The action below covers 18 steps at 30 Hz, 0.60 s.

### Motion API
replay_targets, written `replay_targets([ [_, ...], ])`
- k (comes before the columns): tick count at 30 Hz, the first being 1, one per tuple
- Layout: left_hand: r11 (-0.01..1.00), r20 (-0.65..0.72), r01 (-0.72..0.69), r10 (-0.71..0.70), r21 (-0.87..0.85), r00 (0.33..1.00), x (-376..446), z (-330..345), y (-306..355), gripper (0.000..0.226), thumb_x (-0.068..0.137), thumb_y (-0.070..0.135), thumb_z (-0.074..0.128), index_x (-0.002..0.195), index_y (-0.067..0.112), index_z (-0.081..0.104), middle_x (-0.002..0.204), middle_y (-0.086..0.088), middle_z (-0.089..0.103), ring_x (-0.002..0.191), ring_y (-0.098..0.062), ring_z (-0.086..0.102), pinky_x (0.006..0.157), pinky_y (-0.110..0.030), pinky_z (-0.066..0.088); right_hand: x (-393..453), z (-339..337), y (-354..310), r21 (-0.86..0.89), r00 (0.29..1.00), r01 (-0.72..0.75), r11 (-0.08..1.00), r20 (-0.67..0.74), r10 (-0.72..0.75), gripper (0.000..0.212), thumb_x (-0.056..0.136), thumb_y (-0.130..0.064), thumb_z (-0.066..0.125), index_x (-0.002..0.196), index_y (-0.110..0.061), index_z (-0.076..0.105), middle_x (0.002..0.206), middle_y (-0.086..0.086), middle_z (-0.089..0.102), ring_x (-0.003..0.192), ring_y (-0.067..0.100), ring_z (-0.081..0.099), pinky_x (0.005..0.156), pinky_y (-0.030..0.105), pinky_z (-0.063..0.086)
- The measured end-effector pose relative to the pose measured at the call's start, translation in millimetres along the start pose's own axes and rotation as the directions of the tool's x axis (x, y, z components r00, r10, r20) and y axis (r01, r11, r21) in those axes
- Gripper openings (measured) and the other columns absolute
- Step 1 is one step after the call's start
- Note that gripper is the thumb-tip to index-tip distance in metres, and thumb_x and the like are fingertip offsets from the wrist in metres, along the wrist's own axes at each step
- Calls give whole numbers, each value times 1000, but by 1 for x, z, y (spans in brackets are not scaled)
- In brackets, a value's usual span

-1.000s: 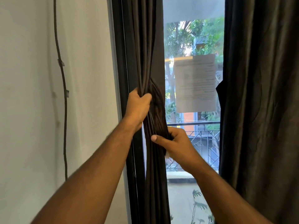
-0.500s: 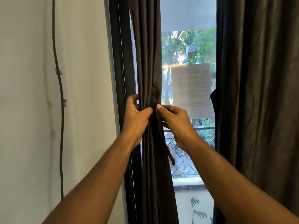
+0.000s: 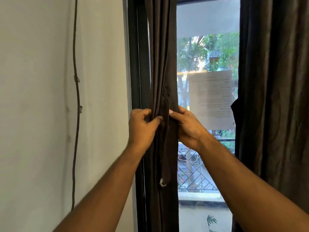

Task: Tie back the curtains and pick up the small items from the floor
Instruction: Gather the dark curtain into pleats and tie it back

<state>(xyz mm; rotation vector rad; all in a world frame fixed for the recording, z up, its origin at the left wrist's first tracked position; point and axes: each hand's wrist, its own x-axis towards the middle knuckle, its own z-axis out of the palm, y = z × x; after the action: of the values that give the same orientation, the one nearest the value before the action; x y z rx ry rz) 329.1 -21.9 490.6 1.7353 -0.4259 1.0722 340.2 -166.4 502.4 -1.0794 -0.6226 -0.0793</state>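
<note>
The dark left curtain (image 3: 160,56) hangs gathered into a narrow bundle against the black window frame (image 3: 134,64). My left hand (image 3: 143,128) pinches the bundle's left folds at mid height. My right hand (image 3: 187,126) grips the bundle from the right, thumb pressed on the front. A dark tie-back strap (image 3: 165,148) hangs down the front of the bundle between my hands, ending in a small white patch (image 3: 162,183). The right curtain (image 3: 274,97) hangs loose. No floor is in view.
A white wall (image 3: 41,114) fills the left, with a thin dark cable (image 3: 76,97) clipped down it. A paper sheet (image 3: 210,99) is stuck on the window glass. Outside are a balcony railing (image 3: 197,173) and trees.
Both hands rose along the bundle and came level with each other. The right hand moved from below the left up beside it, and the strap now hangs straight down the front.
</note>
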Motion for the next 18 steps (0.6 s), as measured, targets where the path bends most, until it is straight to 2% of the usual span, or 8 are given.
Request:
replay_targets([
  [3, 980, 127, 94, -72, -177, 989, 2, -3, 3, 11, 87, 17, 69, 95, 19, 75, 99, -9, 72, 86, -14, 71, 74, -21, 58, 3, -4, 2, -13, 1000, -1, 1000, -17, 1, 32, 93, -2, 55, 124, -6, 60, 106, 14, 72, 90, 26, 71, 79, 39, 60],
  [5, 954, 174, 160, -118, -252, 978, 3, -3, 5, 16, 89, 8, 65, 100, 19, 72, 108, -8, 69, 91, -11, 69, 69, -15, 54, 3, -5, 1, -23, 1000, 17, 1000, -18, -18, 33, 92, 1, 54, 124, -8, 60, 110, 16, 70, 95, 29, 70, 82, 41, 59],
  [8, 844, 247, 322, -234, -428, 940, 8, -5, 4, 47, 86, 2, 68, 126, 23, 55, 119, -5, 66, 106, -18, 66, 84, -32, 57, 1, -6, -3, -2, 999, 38, 999, 5, -38, 33, 91, 3, 54, 121, -11, 58, 113, 17, 69, 96, 31, 69, 83, 43, 59],
  [10, 755, 362, 447, -293, -480, 885, 15, -9, 3, 54, 86, -1, 66, 132, 21, 49, 116, -10, 69, 103, -22, 68, 85, -36, 57, 1, -8, -4, 15, 999, 34, 999, 13, -35, 35, 91, 2, 55, 122, -12, 55, 116, 18, 67, 95, 30, 68, 80, 42, 60],
  [13, 746, 466, 499, -285, -441, 838, 22, -13, 9, 33, 88, -2, 62, 120, 6, 64, 102, -12, 72, 92, -24, 69, 88, -38, 58, -3, -9, -9, 32, 999, 43, 999, 13, -43, 36, 89, 5, 56, 121, -12, 51, 109, 16, 68, 87, 27, 69, 73, 38, 61],
  [15, 763, 429, 481, -296, -432, 854, 25, -12, 12, 24, 86, -3, 65, 108, 2, 69, 98, -13, 73, 88, -25, 71, 83, -39, 60, -6, -9, -13, 37, 998, 57, 998, -6, -57, 33, 88, 6, 58, 114, -14, 49, 98, 13, 71, 80, 24, 70, 69, 36, 61],
  [16, 782, 386, 458, -303, -423, 872, 25, -11, 13, 20, 84, -4, 67, 102, 3, 71, 93, -11, 74, 83, -23, 73, 76, -36, 62, -7, -10, -15, -8, 997, 71, 997, -38, -71, 31, 89, 3, 60, 110, -16, 48, 95, 13, 71, 77, 22, 70, 67, 35, 61],
  [18, 828, 301, 408, -305, -385, 903, 24, -9, 16, 18, 81, -6, 70, 92, 7, 72, 82, -6, 74, 71, -17, 73, 62, -26, 61, -8, -17, -20, -238, 977, 105, 966, -155, -144, 27, 89, -13, 66, 106, -20, 46, 100, 11, 69, 80, 20, 69, 69, 33, 57],
])
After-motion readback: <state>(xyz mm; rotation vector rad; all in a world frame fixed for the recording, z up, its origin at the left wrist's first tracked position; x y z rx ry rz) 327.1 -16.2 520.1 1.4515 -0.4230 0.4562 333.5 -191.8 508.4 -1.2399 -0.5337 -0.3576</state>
